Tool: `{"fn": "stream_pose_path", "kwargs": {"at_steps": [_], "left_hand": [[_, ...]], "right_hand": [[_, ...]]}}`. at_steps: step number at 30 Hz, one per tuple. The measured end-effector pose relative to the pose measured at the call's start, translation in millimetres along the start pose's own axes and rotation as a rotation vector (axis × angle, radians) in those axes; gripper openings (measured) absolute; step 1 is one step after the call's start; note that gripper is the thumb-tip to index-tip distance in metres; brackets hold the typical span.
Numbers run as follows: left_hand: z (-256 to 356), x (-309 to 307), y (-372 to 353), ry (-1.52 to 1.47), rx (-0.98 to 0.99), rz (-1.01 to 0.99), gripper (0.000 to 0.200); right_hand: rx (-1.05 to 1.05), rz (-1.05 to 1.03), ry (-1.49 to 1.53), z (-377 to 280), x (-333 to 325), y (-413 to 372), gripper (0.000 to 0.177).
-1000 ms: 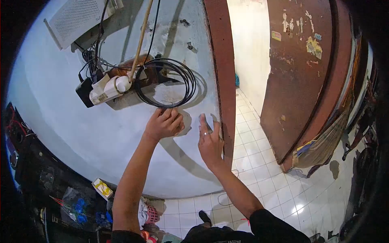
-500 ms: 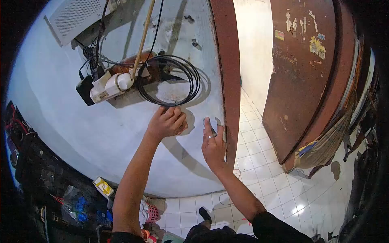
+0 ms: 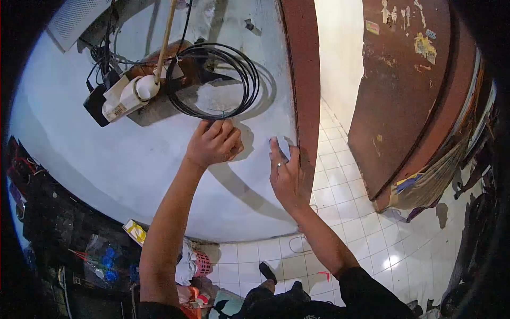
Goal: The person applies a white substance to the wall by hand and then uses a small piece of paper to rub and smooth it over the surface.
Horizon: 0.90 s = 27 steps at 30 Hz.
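A coil of black cable (image 3: 254, 87) hangs against the white wall, with a thin tie around its lower edge. Just below that edge is my left hand (image 3: 215, 142), its fingers curled in and its knuckles at the bottom of the loops. What those fingers hold, if anything, is hidden. To the right, close to the brown door frame, my right hand (image 3: 288, 173) is raised near the wall with fingers apart and a ring on one. Left of the coil sits a white power strip (image 3: 121, 106) with a black adapter (image 3: 96, 105) plugged in beside it.
A tan pole (image 3: 167, 37) runs up from a white fitting beside the coil. The brown door (image 3: 396, 106) stands open on the right. Below are a pink basket (image 3: 202, 263), a yellow-and-white box (image 3: 136, 231) and tiled floor (image 3: 340, 234).
The view has shifted, so the coil and power strip appear higher and further left. My left hand stays just under the coil; my right hand keeps its fingers spread by the door frame.
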State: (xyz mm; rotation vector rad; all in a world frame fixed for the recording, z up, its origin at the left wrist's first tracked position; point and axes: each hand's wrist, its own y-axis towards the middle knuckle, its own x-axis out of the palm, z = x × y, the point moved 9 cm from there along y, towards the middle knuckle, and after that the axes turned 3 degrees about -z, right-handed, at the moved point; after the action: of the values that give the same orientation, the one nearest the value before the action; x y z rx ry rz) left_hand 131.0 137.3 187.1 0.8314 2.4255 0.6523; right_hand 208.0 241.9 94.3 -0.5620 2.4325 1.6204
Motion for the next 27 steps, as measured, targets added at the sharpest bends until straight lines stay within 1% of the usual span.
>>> {"fn": "stream_pose_path", "kwargs": {"at_steps": [1,4,5,8,9,12,13,16,17,20,21,24,25,27], "left_hand": [[0,0,1,0.005,0.000,0.002,0.017],[0,3,-3,-0.010,-0.020,-0.006,0.016],[0,4,-3,-0.001,-0.023,-0.005,0.016],[0,1,-2,-0.019,-0.030,0.007,0.016],[0,1,-1,-0.020,-0.027,0.006,0.016],[-1,1,-2,0.006,-0.032,-0.007,0.016],[-1,2,-2,0.013,-0.029,-0.012,0.016],[-1,1,-1,-0.004,-0.020,-0.013,0.016],[0,2,-2,0.002,-0.018,-0.014,0.016],[0,6,-5,-0.007,-0.025,-0.029,0.017],[0,7,-6,-0.016,-0.031,-0.036,0.017],[1,3,-2,0.005,-0.023,-0.041,0.017],[1,3,-2,0.003,-0.021,-0.031,0.017],[0,3,-2,0.001,-0.020,-0.018,0.017]], "right_hand": [[0.035,-0.045,-0.037,-3,1,4,0.056],[-0.010,0.071,-0.021,-9,-4,14,0.055],[0.012,0.073,-0.005,-11,-7,15,0.054],[0.093,0.031,0.025,0,-3,-2,0.057],[0.111,-0.059,-0.063,4,-1,-11,0.059],[0.008,-0.049,-0.182,5,-3,-10,0.058],[0.074,0.017,-0.053,6,-1,-7,0.055],[0.078,0.051,-0.067,-5,-13,24,0.054],[0.069,0.067,-0.028,-8,-15,33,0.053],[0.084,0.053,-0.048,-8,-14,27,0.051],[0.015,0.048,-0.133,-14,-21,24,0.051],[-0.018,0.053,-0.178,-6,-7,5,0.051],[0.025,0.068,-0.072,-3,-4,4,0.054],[0.055,0.057,-0.088,-3,0,3,0.054]]}}
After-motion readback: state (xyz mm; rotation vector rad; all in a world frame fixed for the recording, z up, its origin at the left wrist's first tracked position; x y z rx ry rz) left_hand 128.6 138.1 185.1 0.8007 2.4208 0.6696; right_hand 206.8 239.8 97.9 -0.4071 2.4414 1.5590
